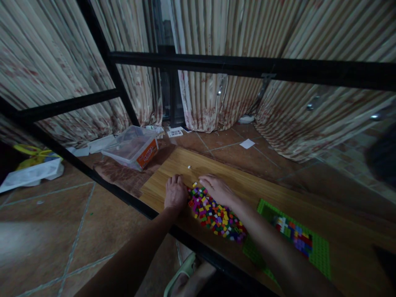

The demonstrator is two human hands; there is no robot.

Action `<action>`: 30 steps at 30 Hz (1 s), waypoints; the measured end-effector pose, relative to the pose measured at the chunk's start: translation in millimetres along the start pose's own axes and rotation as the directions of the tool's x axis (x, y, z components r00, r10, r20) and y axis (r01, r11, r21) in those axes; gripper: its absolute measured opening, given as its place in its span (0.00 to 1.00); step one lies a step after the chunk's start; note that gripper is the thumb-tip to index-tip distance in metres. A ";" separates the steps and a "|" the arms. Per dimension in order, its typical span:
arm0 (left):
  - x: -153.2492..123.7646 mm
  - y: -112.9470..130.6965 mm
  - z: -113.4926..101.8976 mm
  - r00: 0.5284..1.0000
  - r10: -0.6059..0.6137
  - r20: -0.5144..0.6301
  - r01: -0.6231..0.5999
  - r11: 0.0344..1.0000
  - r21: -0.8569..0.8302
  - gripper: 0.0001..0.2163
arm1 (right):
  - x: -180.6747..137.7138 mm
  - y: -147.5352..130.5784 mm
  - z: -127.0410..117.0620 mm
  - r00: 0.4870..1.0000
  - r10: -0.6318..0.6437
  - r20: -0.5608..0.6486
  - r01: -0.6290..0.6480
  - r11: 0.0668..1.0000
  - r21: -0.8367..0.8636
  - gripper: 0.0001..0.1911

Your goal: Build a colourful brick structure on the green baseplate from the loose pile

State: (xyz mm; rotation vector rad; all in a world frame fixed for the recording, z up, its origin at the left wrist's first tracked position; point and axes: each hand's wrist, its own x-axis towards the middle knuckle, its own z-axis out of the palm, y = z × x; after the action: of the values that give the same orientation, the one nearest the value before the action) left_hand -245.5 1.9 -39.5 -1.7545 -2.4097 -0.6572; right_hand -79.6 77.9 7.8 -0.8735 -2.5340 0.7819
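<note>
A heap of small many-coloured bricks (216,213) lies on a wooden board (278,189). My left hand (175,192) rests palm down at the heap's left edge, its fingers together and flat on the wood. Flat too, my right hand (217,188) lies at the far edge of the heap, fingers stretched toward the left hand. Neither hand holds anything that I can see. A green baseplate (318,251) with several bricks fixed to it sits to the right, partly under my right forearm. One white brick (189,167) lies alone further back on the board.
A clear plastic box (133,147) with an orange label stands on the tiled floor at the back left. Black metal frame bars (247,66) cross the view before striped curtains (216,95). Papers and a white bag (31,173) lie at left. A green sandal (182,272) shows below.
</note>
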 end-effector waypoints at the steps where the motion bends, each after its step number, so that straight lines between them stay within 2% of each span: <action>1: 0.0 0.0 -0.3 1.000 0.000 0.002 0.000 1.000 0.001 0.16 | 10.5 -0.5 2.6 1.000 0.007 -0.028 -0.008 1.000 -0.029 0.22; 3: 0.0 -0.3 -0.6 1.000 0.002 -0.001 -0.002 1.000 0.001 0.16 | 34.7 -2.3 10.9 1.000 0.003 -0.029 -0.007 0.992 -0.122 0.22; 6: 0.2 -1.2 -0.5 1.000 0.012 -0.009 -0.012 1.000 0.007 0.15 | 65.5 -7.1 25.9 1.000 0.012 -0.003 -0.013 0.990 -0.144 0.22; 10: 1.0 -1.8 -0.4 1.000 0.017 0.001 -0.017 1.000 0.007 0.13 | 73.2 -14.4 38.8 0.998 -0.013 0.061 0.022 0.987 -0.159 0.19; 15: 2.9 -1.9 -1.8 1.000 0.006 0.013 -0.006 1.000 -0.013 0.14 | 39.5 -24.1 37.2 0.995 -0.037 0.093 0.052 0.986 -0.161 0.16; 20: 3.0 -4.4 -0.4 1.000 0.022 -0.002 -0.022 0.999 -0.035 0.16 | 5.2 -37.8 27.8 0.999 -0.013 0.052 0.020 0.991 -0.134 0.17; 22: 1.9 -5.3 0.3 0.998 0.059 -0.027 -0.060 0.998 -0.036 0.17 | -7.4 -42.0 21.2 1.000 0.007 -0.012 -0.009 0.994 -0.111 0.17; 25: -0.4 -6.0 0.2 0.993 0.101 -0.059 -0.103 0.994 -0.032 0.17 | -34.3 -45.0 10.0 0.979 0.079 -0.189 -0.082 0.997 -0.006 0.18; 28: -2.4 -7.0 -0.6 0.992 0.102 -0.070 -0.104 0.994 -0.029 0.17 | -75.3 -45.9 3.6 0.930 0.158 -0.331 -0.129 0.986 0.107 0.17; 30: -3.4 -8.5 -0.8 0.992 0.105 -0.070 -0.107 0.994 -0.026 0.17 | -109.1 -47.0 3.9 0.912 0.199 -0.359 -0.150 0.976 0.159 0.15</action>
State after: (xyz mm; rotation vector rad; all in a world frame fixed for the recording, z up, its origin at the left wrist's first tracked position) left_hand -252.3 -3.5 -42.3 -1.8257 -2.2557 -0.7316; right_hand -21.1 -25.1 17.5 -1.1002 -2.0713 0.7399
